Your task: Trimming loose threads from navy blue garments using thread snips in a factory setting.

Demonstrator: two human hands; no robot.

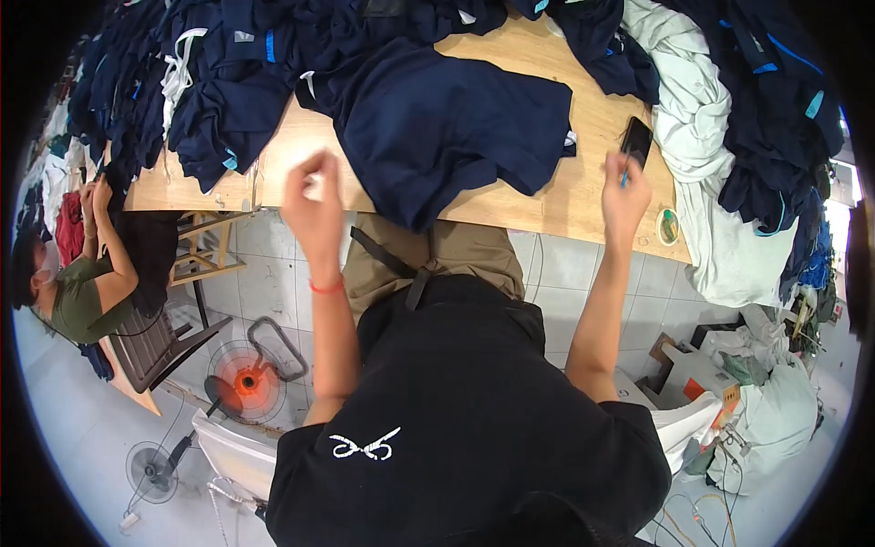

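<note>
Best flatten the rumpled navy cloth garment (447, 118); right grip (627, 195) pinches a slim blue tool (624, 177); left grip (313, 201) half-curls, contents unclear.

Garment (447, 123) on the table (597, 114) between clothes heap (223, 105), left, and phone (636, 141), right.
</note>
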